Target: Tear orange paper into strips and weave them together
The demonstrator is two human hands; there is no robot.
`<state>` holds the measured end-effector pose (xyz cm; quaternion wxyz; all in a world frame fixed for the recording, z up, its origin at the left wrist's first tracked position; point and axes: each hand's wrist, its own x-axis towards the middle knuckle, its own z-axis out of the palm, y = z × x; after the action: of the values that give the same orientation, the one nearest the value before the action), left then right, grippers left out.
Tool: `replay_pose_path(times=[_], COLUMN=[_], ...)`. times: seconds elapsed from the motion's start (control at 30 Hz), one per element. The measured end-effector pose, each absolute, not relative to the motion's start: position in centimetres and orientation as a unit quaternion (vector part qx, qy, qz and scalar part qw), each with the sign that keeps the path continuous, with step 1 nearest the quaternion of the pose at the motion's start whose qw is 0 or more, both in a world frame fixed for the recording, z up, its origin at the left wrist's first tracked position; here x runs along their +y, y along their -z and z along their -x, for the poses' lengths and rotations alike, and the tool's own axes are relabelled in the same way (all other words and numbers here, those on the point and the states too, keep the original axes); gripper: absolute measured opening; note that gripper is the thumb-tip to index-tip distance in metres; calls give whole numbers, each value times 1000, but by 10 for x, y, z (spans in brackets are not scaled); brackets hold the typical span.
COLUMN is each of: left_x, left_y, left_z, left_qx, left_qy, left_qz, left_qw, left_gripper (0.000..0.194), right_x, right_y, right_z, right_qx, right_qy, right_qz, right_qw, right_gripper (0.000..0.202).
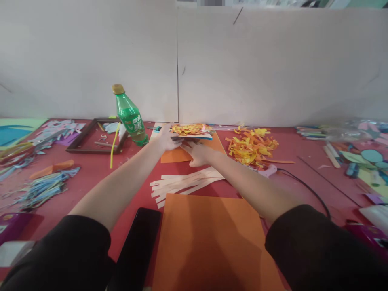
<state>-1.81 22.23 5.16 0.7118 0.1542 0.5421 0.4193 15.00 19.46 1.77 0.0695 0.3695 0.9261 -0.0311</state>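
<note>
My left hand (167, 138) grips the left edge of a thin board (206, 136) that is raised a little at the back of the table. Yellow and orange paper shreds (190, 129) lie on top of it. Beneath the board, my right hand (200, 153) reaches in with fingers stretched out; its fingertips are partly hidden. An orange paper sheet (217, 145) lies under both hands. Nearer me are pale paper strips (182, 184) and a large orange sheet (209, 238).
A green bottle (130, 115) stands left of my hands, beside a brown frame (91, 150). Right of them are a shredded paper pile (251, 147) and a pink glue gun (268, 170) with a black cord. A black phone (138, 246) lies in front. A white partition (242, 68) rises behind.
</note>
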Motion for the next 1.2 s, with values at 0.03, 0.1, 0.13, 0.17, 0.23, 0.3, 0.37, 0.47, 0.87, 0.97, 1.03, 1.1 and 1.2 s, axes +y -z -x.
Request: replay_pose_path(times=[0.03, 0.1, 0.13, 0.17, 0.23, 0.3, 0.37, 0.47, 0.87, 0.97, 1.03, 1.1, 1.2], left_x=[223, 223, 224, 224, 224, 224, 223, 223, 222, 223, 223, 222, 220], left_y=[-51, -49, -49, -49, -49, -49, -49, -50, -59, -57, -55, -52, -50], left_z=[18, 19, 19, 19, 18, 18, 18, 17, 12, 12, 12, 13, 16], left_qx=[545, 545, 544, 542, 538, 536, 533, 529, 530, 532, 532, 530, 529], left_qy=[-415, -413, -414, -416, -420, -422, -424, -429, -438, -438, -440, -439, -425], left_qz=[-157, -162, -164, -166, -169, -170, -171, -171, -169, -172, -176, -183, -202], left_qw=[711, 711, 711, 711, 711, 711, 712, 712, 706, 704, 702, 702, 706], left_gripper=[52, 54, 54, 55, 57, 59, 59, 57, 52, 52, 52, 52, 50], right_x=[195, 195, 194, 193, 190, 187, 184, 184, 185, 190, 196, 205, 216], right_y=[-17, -13, -10, -7, 0, 7, 10, 10, 11, 14, 14, 15, 13], right_z=[-152, -154, -153, -152, -148, -142, -135, -127, -150, -141, -133, -127, -128], right_qx=[927, 929, 928, 926, 919, 913, 910, 912, 892, 887, 885, 883, 881], right_qy=[39, 47, 46, 42, 28, 14, 5, -6, -25, -20, -17, -9, 16], right_qz=[-364, -357, -360, -367, -388, -406, -414, -409, -450, -461, -465, -468, -472], right_qw=[79, 88, 87, 82, 65, 47, 38, 29, 29, 29, 20, 14, 10], right_gripper=[88, 82, 77, 72, 60, 56, 56, 57, 48, 46, 41, 33, 32])
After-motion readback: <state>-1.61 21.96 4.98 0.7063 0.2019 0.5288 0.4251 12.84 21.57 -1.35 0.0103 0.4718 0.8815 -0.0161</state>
